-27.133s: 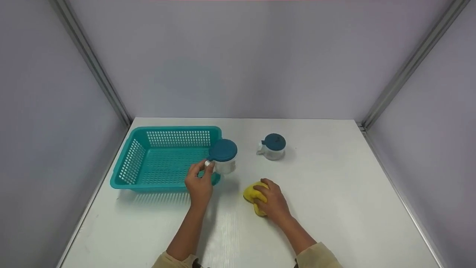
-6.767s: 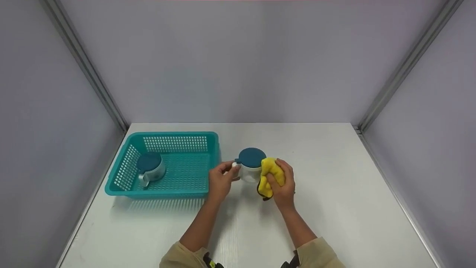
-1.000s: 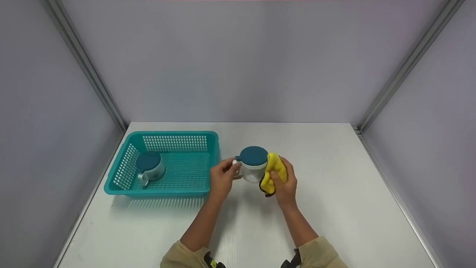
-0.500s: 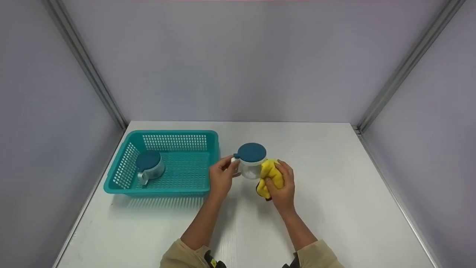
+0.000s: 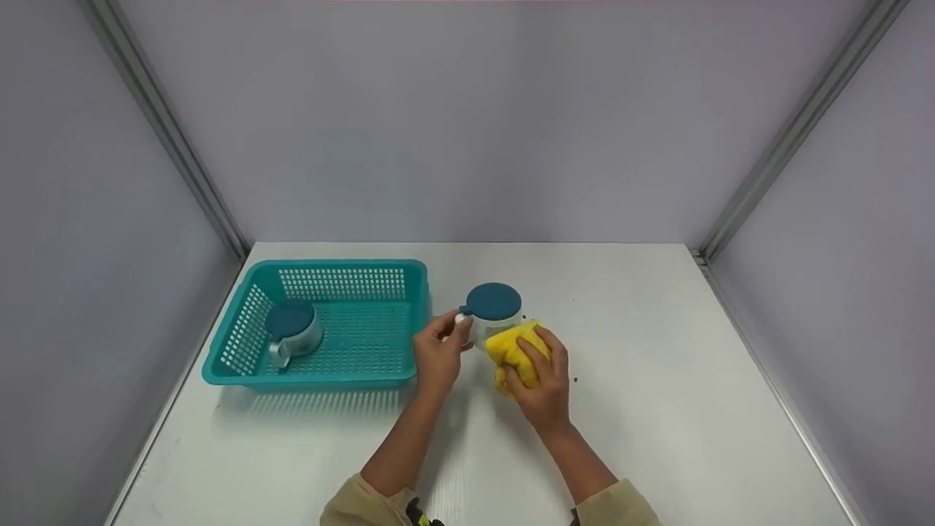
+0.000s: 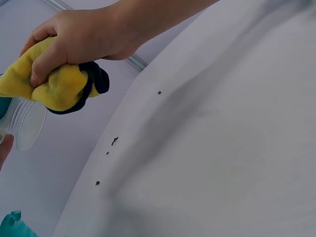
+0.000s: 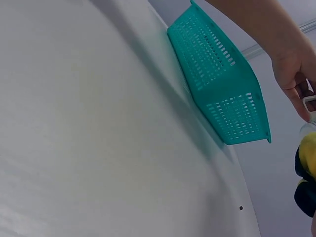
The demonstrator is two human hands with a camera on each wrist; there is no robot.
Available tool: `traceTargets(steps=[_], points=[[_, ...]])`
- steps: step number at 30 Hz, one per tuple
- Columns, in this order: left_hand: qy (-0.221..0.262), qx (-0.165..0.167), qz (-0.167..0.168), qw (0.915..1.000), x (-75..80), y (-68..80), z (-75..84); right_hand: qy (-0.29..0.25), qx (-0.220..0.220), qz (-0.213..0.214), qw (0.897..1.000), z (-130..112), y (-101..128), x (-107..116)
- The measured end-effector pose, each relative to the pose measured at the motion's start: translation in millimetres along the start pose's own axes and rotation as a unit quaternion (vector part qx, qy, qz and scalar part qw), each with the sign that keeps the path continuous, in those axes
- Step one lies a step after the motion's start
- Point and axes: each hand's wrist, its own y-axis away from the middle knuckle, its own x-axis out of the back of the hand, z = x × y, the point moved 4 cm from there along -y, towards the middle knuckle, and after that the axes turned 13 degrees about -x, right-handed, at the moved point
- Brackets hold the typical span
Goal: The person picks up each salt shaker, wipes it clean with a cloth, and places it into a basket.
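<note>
My left hand (image 5: 440, 356) pinches the white handle of a clear seasoning jar (image 5: 494, 302) with a round blue lid. The jar is held up off the table. My right hand (image 5: 546, 383) grips a crumpled yellow cloth (image 5: 513, 346) with dark edging at the front right of the jar, covering much of its body in the head view. In the left wrist view the cloth (image 6: 61, 89) is bunched under the thumb, with the jar's clear base (image 6: 30, 126) behind it. A second blue-lidded jar (image 5: 292, 325) stands inside the teal basket (image 5: 420, 321).
The basket stands on the white table (image 5: 657, 409), left of my hands. Several small dark crumbs lie on the table, including one crumb (image 5: 575, 379) right of my right hand and another crumb (image 6: 159, 92) in the left wrist view. Grey walls enclose the table's back and sides.
Over the last second the cloth has moved left and slightly down across the jar's front. Dark crumbs now show on the table. Longer ago, the other jar went into the basket.
</note>
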Motion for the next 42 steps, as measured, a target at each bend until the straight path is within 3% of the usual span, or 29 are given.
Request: traceTargets(steps=[14,18,27,37,42], points=[[-0.015,-0.006,0.013,0.9998,-5.2,11.6,-0.8,0.083,0.059,0.049,0.994,-22,-1,-2],[-0.016,-0.012,0.019,0.9996,-8.1,13.9,0.0,0.094,0.056,0.058,0.992,-25,1,-3],[-0.072,-0.047,0.047,0.9952,-9.5,13.6,2.5,0.143,0.056,0.056,0.987,-24,12,-14],[-0.068,-0.064,0.054,0.9942,-7.9,14.4,4.3,0.15,0.056,0.04,0.986,-23,18,-15],[-0.071,-0.056,0.052,0.9946,-8.7,15.0,5.1,0.148,0.048,0.045,0.987,-24,14,-13]])
